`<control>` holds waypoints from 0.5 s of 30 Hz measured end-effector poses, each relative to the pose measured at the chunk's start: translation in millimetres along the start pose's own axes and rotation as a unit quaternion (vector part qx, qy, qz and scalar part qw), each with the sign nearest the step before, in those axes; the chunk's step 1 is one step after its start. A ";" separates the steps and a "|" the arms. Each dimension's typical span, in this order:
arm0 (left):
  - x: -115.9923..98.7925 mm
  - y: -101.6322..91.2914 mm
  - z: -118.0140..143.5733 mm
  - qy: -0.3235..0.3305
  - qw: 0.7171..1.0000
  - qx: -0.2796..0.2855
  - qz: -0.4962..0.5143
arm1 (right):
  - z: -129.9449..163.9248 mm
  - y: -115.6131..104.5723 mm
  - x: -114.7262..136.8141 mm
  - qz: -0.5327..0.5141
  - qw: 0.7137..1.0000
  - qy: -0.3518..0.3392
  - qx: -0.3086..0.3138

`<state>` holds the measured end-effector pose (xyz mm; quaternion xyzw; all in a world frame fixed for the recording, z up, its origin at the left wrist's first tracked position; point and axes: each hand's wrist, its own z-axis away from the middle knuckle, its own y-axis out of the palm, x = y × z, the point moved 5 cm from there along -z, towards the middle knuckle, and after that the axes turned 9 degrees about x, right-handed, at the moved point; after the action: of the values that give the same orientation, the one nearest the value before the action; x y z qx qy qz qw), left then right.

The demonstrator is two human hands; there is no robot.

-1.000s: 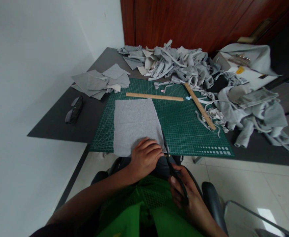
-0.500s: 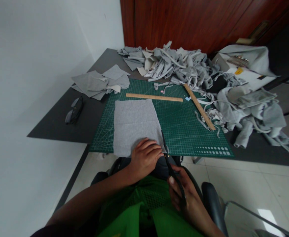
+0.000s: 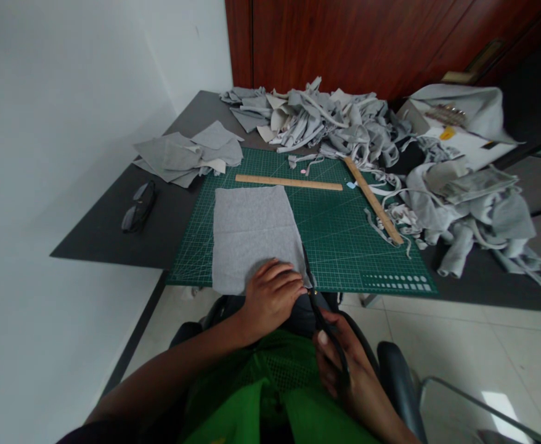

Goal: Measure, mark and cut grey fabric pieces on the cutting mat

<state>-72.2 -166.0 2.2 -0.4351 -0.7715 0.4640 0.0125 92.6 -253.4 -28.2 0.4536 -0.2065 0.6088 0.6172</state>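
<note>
A piece of light grey fabric lies flat on the green cutting mat, a faint crease running across it. My left hand rests on the cloth's lower right part, fingers laid over it and slightly bent; its thumb is hidden. In my right hand are black scissors, gripped by the handles below the mat's front edge. The blades point away from me and lie along the fabric's right edge, close to my left fingertips. How far the blades are apart is hard to see.
One wooden ruler lies beyond the fabric, another wooden ruler slants at right. Grey scraps are heaped at the back, with more cloth at right. A fabric stack and glasses are at left.
</note>
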 end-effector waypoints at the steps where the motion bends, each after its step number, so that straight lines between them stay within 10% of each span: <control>1: 0.0 0.0 -0.1 0.000 1.000 0.001 -0.001 | -0.1 0.2 0.0 -0.003 1.000 -0.001 0.001; 15: -1.9 -1.1 0.0 0.006 1.000 -0.001 -0.005 | 2.3 -0.5 -5.0 -0.024 1.000 0.000 -0.003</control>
<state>-71.8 -167.4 3.8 -0.4340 -0.7739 0.4608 0.0185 92.9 -258.0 -31.2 0.4569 -0.1976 0.5933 0.6326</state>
